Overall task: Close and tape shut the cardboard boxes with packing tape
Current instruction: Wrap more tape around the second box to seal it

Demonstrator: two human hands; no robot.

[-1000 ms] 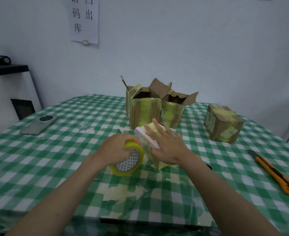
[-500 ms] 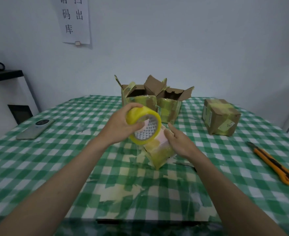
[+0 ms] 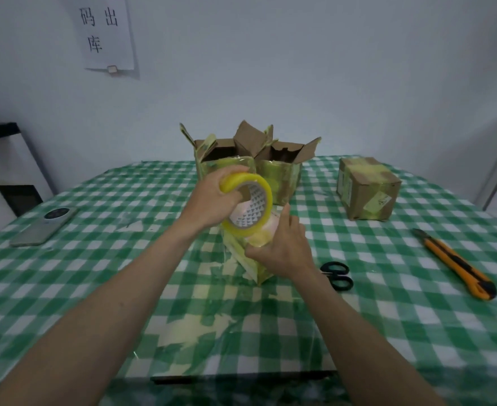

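My left hand (image 3: 212, 200) grips a yellow roll of packing tape (image 3: 248, 205), fingers hooked through its core, and holds it above a small tape-covered box (image 3: 248, 259) tilted on the table's middle. My right hand (image 3: 282, 244) holds that box from its right side, thumb against the front, index finger pointing up beside the roll. Behind stand two cardboard boxes with flaps up, the left open box (image 3: 224, 161) and the right open box (image 3: 282, 171). A closed, taped box (image 3: 367, 191) sits at the right.
Black-handled scissors (image 3: 338, 275) lie just right of my right wrist. An orange utility knife (image 3: 458, 263) lies near the right edge. A phone (image 3: 45, 225) rests at the far left. The green checked tablecloth (image 3: 124, 259) carries stuck tape scraps near the front.
My left hand lifted the tape roll from beside the small box to above it. My right hand shifted from the box's top to its right side, uncovering the scissors.
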